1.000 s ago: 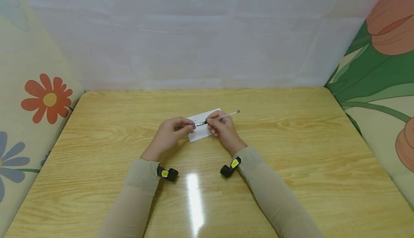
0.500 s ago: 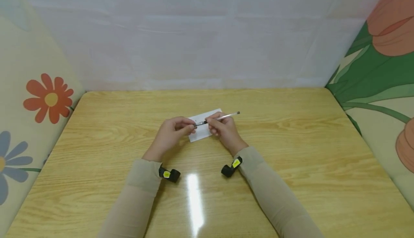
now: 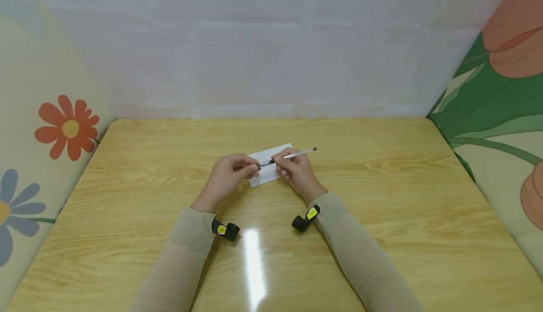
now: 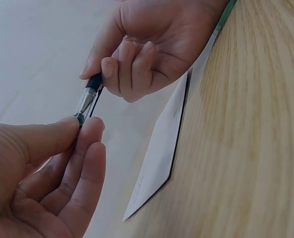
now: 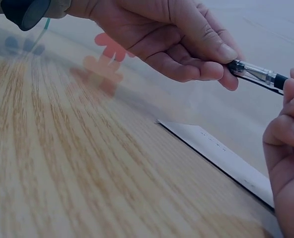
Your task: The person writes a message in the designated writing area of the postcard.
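A slim pen with a see-through barrel (image 3: 303, 152) and a black end slants between the two hands, above the table. My right hand (image 3: 299, 173) pinches it near its black grip (image 4: 94, 81), thumb against the fingers. A clear cap (image 5: 256, 73) covers the metal tip, which shows through it. My left hand (image 3: 226, 175) pinches the dark closed end of this cap between thumb and fingertips. Beneath the hands lies a white card-like sheet (image 3: 268, 175), partly hidden by them. Small dark handwriting-like marks show on the sheet (image 5: 226, 153) in the right wrist view.
The sheet lies on a wood-grain table (image 3: 369, 175). A white cloth backdrop (image 3: 271, 67) rises behind it, with flower-printed panels (image 3: 68, 128) on both sides. Each wrist carries a black strapped camera (image 3: 226, 230). A bright reflection streaks the table's front.
My left forearm has shifted slightly to the right, and the head view has drifted a little. Both hands keep the same hold on the pen and its cap.
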Motion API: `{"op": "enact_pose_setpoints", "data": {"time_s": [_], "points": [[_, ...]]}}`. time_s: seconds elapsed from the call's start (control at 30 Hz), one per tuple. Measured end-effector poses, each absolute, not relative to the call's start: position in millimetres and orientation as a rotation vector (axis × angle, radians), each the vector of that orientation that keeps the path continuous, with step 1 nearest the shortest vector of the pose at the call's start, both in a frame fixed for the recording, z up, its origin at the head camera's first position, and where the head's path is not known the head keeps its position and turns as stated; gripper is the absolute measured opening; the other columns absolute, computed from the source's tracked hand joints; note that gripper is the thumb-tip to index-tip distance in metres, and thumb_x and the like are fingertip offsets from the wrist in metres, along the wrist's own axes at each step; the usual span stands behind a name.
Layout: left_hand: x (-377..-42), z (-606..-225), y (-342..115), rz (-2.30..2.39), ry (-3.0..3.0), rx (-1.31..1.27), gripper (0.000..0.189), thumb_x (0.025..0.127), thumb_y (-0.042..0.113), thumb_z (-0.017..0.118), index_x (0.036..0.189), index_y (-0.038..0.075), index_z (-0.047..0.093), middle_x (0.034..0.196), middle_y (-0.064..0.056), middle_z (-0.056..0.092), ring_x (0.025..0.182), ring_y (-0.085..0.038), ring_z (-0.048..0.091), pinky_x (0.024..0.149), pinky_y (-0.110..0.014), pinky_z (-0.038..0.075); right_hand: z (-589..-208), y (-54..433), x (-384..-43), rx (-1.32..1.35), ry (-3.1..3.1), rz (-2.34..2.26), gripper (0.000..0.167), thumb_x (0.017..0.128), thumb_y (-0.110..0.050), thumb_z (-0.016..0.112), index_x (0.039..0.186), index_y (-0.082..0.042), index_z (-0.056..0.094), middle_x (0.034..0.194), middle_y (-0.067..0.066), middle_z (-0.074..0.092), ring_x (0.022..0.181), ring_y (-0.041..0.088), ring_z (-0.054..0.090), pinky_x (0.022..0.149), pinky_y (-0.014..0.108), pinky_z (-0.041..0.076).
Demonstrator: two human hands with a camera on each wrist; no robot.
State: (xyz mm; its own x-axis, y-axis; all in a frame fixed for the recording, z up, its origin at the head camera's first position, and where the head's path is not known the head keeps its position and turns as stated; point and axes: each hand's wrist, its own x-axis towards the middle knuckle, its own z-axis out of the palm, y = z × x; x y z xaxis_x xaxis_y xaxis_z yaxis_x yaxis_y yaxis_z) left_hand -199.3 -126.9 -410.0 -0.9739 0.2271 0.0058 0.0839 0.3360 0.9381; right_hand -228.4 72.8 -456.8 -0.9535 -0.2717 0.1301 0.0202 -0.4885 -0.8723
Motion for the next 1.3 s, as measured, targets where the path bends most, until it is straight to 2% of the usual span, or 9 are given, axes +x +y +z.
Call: {"op": "enact_pose_setpoints", "data": {"time_s": [1.07,1.3], "points": [[-204.0,-415.5,-131.3,1.797,2.353,0.253,0.018,0.099,0.003,0.064,0.112,-0.008,0.072,0.107,-0.020,0.073,0.088,-0.013,0.073,0.081,-0.027,0.060,-463.5,75.0,-231.2,-0.470,1.536,-2.500,0.030,0.097,0.008,0.054,0.083,-0.013,0.069,0.067,-0.003,0.060,0.057,0.005,0.050,0.051,0.014,0.040],[-206.1,-421.0,-136.8,1.865,2.317,0.238,0.021,0.100,0.002,0.063,0.115,-0.012,0.069,0.111,-0.025,0.071,0.089,-0.010,0.073,0.084,-0.027,0.059,-463.4,71.4,-232.2,-0.454,1.519,-2.497,0.020,0.096,0.005,0.058,0.087,-0.009,0.069,0.072,-0.001,0.061,0.060,0.006,0.052,0.054,0.015,0.044]]}}
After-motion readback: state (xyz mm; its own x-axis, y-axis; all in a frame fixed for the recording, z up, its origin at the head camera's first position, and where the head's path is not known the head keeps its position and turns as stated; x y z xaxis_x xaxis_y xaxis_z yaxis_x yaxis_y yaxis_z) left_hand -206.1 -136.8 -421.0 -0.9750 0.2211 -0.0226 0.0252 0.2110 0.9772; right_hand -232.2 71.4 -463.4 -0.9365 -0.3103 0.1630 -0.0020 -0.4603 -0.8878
